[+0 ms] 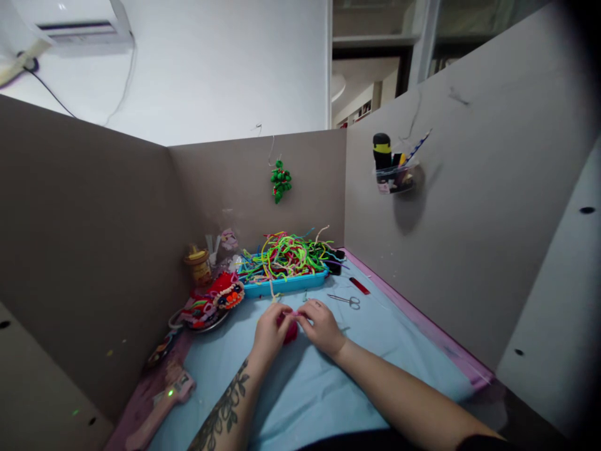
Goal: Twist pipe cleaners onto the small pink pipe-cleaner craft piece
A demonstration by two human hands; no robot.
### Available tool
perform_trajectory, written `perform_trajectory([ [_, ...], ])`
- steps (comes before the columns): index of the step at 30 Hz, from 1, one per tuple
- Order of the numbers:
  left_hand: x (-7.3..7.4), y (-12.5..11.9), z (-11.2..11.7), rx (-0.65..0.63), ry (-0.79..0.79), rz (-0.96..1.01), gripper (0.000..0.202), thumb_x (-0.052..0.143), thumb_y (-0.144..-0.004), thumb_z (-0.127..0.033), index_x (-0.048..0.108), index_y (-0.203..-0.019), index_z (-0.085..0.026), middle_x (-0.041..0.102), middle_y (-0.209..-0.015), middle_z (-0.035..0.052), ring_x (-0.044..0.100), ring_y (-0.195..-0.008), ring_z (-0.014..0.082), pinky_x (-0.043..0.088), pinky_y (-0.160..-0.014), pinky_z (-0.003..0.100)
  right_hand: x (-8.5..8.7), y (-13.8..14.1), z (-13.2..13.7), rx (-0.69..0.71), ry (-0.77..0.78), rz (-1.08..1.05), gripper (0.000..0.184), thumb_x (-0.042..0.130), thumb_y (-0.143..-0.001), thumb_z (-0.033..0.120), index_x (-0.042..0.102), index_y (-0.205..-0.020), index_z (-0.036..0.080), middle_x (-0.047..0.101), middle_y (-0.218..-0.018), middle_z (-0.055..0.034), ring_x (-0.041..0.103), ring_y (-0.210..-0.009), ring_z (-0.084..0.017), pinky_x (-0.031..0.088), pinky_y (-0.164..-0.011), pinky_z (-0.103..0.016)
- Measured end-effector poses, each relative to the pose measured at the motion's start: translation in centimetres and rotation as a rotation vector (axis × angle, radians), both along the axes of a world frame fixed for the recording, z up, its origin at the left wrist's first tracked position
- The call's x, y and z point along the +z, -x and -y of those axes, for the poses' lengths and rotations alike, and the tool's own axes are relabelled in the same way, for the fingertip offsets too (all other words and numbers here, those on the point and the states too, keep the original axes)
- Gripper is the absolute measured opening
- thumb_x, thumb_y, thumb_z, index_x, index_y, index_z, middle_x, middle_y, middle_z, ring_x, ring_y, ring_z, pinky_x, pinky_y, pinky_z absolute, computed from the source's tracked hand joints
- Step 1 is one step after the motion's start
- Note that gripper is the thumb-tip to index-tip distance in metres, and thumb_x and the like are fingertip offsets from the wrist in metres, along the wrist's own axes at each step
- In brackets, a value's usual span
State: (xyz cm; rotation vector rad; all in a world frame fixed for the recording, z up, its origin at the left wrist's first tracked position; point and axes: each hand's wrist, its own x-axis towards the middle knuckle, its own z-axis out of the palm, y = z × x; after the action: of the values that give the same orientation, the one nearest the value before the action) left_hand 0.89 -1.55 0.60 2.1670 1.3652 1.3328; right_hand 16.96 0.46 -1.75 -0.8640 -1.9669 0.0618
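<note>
Just in front of the blue tray, my left hand (pixel 270 331) and my right hand (pixel 323 327) meet with their fingertips pinched. Between them is a small pink fuzzy piece, which looks like a pipe cleaner (pixel 294 314); both hands grip it. A dark red fuzzy piece (pixel 292 334) shows below the fingers, partly covered by my left hand; whether it is joined to the pink piece I cannot tell. A pale pipe cleaner (pixel 271 288) hangs over the tray's front edge towards my left hand. Small scissors (pixel 345 300) lie to the right, beyond my right hand.
A blue tray (pixel 286 287) heaped with colourful pipe cleaners (pixel 293 255) stands at the back. Left are a metal dish (pixel 211 324) of red fuzzy pieces and a pink tool (pixel 162 407) with a green light. A red strip (pixel 359 285) lies right. Grey panels (pixel 258 188) enclose the table.
</note>
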Motion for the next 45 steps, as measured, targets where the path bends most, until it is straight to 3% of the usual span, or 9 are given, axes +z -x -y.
perform_trajectory([
  [13,-0.4,0.1,0.0,0.040,0.028,-0.067,0.011,0.049,-0.082,-0.026,0.058,-0.079,-0.020,0.062,-0.080,0.0037,0.056,-0.076,0.0182,0.043,-0.071,0.029,-0.1,0.1,0.1,0.013,0.009,0.012,0.012,0.050,-0.087,0.024,0.057,-0.078,0.019,0.058,-0.077,-0.0037,0.052,-0.077,-0.018,0.038,-0.075,-0.032],
  [31,-0.7,0.2,-0.1,0.067,0.034,-0.096,0.010,0.047,-0.080,-0.019,0.057,-0.080,-0.021,0.061,-0.081,0.0032,0.056,-0.078,0.0179,0.043,-0.072,0.029,-0.3,0.2,0.0,0.039,0.051,0.019,0.005,0.053,-0.084,0.021,0.057,-0.082,0.019,0.057,-0.079,-0.0035,0.051,-0.078,-0.018,0.040,-0.075,-0.031],
  [38,-0.3,0.7,-0.4,0.188,-0.010,0.083,0.011,0.047,-0.082,-0.021,0.057,-0.084,-0.019,0.062,-0.084,0.0043,0.058,-0.078,0.0183,0.044,-0.073,0.031,-1.1,0.2,-0.9,-0.022,0.122,0.032,0.020,0.053,-0.082,0.016,0.055,-0.102,0.019,0.061,-0.093,-0.0067,0.055,-0.086,-0.020,0.043,-0.077,-0.032],
  [41,-0.2,0.8,-0.6,0.213,-0.010,0.198,0.012,0.049,-0.082,-0.026,0.057,-0.086,-0.019,0.062,-0.083,0.0042,0.058,-0.076,0.0181,0.045,-0.071,0.030,-1.2,0.1,-1.1,-0.055,0.142,0.050,0.017,0.047,-0.084,0.011,0.056,-0.096,0.019,0.062,-0.090,-0.0059,0.056,-0.085,-0.019,0.042,-0.075,-0.031],
  [45,-0.3,0.7,-1.1,0.117,0.037,0.440,0.016,0.052,-0.081,-0.029,0.055,-0.091,-0.018,0.064,-0.084,0.0048,0.062,-0.078,0.0174,0.048,-0.071,0.029,-1.1,0.1,-1.1,-0.071,0.137,0.055,0.013,0.043,-0.086,0.012,0.055,-0.084,0.019,0.060,-0.081,-0.0042,0.055,-0.079,-0.018,0.041,-0.070,-0.028],
])
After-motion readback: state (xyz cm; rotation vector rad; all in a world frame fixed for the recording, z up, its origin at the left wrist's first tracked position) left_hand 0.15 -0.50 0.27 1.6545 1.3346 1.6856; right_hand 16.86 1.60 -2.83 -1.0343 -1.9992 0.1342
